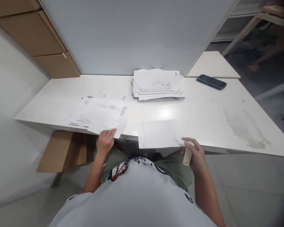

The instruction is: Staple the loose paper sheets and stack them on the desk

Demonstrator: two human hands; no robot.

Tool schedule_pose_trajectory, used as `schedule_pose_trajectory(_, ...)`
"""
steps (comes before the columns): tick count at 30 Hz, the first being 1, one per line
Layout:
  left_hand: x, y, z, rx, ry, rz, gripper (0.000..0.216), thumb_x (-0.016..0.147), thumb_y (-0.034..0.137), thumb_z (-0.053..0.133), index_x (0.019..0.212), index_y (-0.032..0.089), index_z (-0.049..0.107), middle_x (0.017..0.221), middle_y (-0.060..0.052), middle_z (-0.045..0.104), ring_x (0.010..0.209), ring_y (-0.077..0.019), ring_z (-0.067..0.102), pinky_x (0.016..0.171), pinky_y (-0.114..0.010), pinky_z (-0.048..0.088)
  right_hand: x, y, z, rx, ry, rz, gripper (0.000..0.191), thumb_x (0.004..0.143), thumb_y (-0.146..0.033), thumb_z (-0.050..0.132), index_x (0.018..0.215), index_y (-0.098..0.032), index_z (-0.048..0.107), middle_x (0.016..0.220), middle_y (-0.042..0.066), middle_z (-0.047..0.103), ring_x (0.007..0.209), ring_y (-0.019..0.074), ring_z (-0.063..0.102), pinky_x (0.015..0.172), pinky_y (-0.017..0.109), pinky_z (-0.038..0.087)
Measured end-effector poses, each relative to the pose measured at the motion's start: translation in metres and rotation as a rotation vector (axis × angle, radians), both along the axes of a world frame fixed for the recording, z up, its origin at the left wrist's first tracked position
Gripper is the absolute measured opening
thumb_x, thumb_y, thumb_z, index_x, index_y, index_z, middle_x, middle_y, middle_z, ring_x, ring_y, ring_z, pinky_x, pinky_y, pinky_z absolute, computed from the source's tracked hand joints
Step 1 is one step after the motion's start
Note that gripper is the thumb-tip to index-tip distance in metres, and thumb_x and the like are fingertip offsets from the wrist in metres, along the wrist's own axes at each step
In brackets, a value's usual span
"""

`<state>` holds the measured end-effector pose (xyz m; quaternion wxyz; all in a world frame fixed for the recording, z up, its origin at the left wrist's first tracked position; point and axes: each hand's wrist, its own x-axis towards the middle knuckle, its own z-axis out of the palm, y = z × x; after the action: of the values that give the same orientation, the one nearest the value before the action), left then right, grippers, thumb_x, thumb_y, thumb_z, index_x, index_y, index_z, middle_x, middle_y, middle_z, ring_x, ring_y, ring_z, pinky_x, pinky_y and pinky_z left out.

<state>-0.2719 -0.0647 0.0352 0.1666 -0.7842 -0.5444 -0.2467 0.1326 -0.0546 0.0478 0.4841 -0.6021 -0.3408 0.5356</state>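
My left hand [105, 142] pinches the near corner of a printed sheet [108, 115] that tops a small spread of papers [78, 117] at the near-left edge of the white table [210, 116]. My right hand [196, 154] is closed around a small cream-coloured block-like object [187, 154] at the table's front edge. Its fingertips touch the right corner of a blank white sheet [157, 135] lying in front of me. A thicker stack of papers [158, 84] rests farther back in the middle.
A black phone [211, 82] lies at the far right of the table. A grey partition [132, 34] stands behind it. A cardboard box [63, 151] sits under the table at left, and brown drawers [38, 41] line the left wall. A smudge [243, 129] marks the right tabletop.
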Motion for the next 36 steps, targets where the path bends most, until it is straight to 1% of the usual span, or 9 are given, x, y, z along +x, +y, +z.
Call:
schedule_pose_trajectory(4,0.03,0.021,0.018,0.194,-0.116,-0.084,0.058,0.09,0.005,0.036,0.146,0.021,0.04,0.124,-0.009,0.067,0.122,-0.0244,0.058,0.097,-0.042,0.052,0.011,-0.01,0.004,-0.032,-0.006,0.005,0.045,0.068,-0.049,0.075,0.101,-0.022,0.061,0.048,-0.004,0.054,0.044,0.0132,0.05,0.043,0.023,0.036)
schedule_pose_trajectory(8,0.108,0.039,0.029,-0.031,-0.034,-0.275,0.057,0.09,0.006,0.036,0.146,0.016,0.038,0.14,-0.009,0.056,0.145,-0.0283,0.03,0.114,-0.048,0.038,-0.019,-0.004,0.01,-0.007,0.08,0.127,0.049,0.068,-0.052,0.073,0.106,-0.023,0.06,0.055,-0.006,0.053,0.044,0.0121,0.051,0.043,0.023,0.037)
schedule_pose_trajectory(11,0.163,0.046,0.017,-0.218,0.058,-0.452,0.051,0.09,0.008,0.038,0.14,0.012,0.047,0.144,-0.01,0.052,0.147,-0.0302,0.024,0.118,-0.051,0.029,-0.037,0.006,0.003,0.017,0.154,0.197,0.047,0.067,-0.051,0.073,0.1,-0.025,0.055,0.065,-0.006,0.055,0.044,0.0107,0.051,0.043,0.024,0.039)
schedule_pose_trajectory(14,0.191,0.053,-0.002,-0.327,0.137,-0.553,0.051,0.09,0.011,0.04,0.141,0.015,0.048,0.148,-0.01,0.048,0.144,-0.0294,0.032,0.117,-0.05,0.03,-0.038,0.013,-0.005,0.039,0.134,0.132,0.048,0.069,-0.054,0.072,0.098,-0.027,0.045,0.057,-0.01,0.052,0.041,0.0114,0.049,0.042,0.024,0.039)
schedule_pose_trajectory(17,0.197,0.059,-0.012,-0.341,0.144,-0.515,0.053,0.09,0.014,0.042,0.143,0.016,0.046,0.148,-0.011,0.048,0.141,-0.0295,0.038,0.112,-0.048,0.035,-0.025,0.014,-0.007,0.045,0.085,0.065,0.051,0.07,-0.054,0.072,0.099,-0.028,0.04,0.059,-0.01,0.057,0.041,0.0121,0.05,0.042,0.024,0.04)
schedule_pose_trajectory(21,0.199,0.053,-0.008,-0.248,0.091,-0.389,0.052,0.092,0.015,0.04,0.143,0.016,0.047,0.143,-0.012,0.052,0.122,-0.0304,0.054,0.094,-0.045,0.045,-0.005,0.005,-0.005,0.074,0.099,-0.015,0.046,0.073,-0.054,0.07,0.097,-0.027,0.042,0.082,-0.002,0.07,0.045,0.0104,0.051,0.043,0.024,0.04)
schedule_pose_trajectory(27,0.197,0.04,0.004,-0.157,0.056,-0.326,0.054,0.093,0.008,0.033,0.143,0.024,0.046,0.11,-0.012,0.068,0.082,-0.0215,0.061,0.074,-0.037,0.044,-0.006,-0.009,-0.014,0.062,0.187,0.086,0.048,0.074,-0.052,0.069,0.109,-0.025,0.051,0.093,0.003,0.072,0.046,0.009,0.05,0.043,0.023,0.039)
schedule_pose_trajectory(32,0.189,0.045,0.008,-0.247,0.137,-0.449,0.04,0.098,0.021,0.039,0.135,0.022,0.053,0.102,-0.01,0.067,0.085,-0.0218,0.061,0.074,-0.035,0.045,-0.029,-0.01,-0.017,0.067,0.31,0.123,0.071,0.077,-0.051,0.063,0.141,-0.032,0.041,0.108,0.003,0.068,0.047,0.008,0.05,0.041,0.024,0.041)
schedule_pose_trajectory(36,0.179,0.049,0.006,-0.305,0.095,-0.479,0.035,0.098,0.025,0.045,0.13,0.023,0.056,0.114,-0.011,0.067,0.106,-0.0241,0.061,0.089,-0.038,0.046,-0.039,-0.007,-0.017,0.071,0.286,0.126,0.068,0.075,-0.049,0.066,0.138,-0.033,0.047,0.103,0.002,0.066,0.049,0.008,0.051,0.044,0.024,0.043)
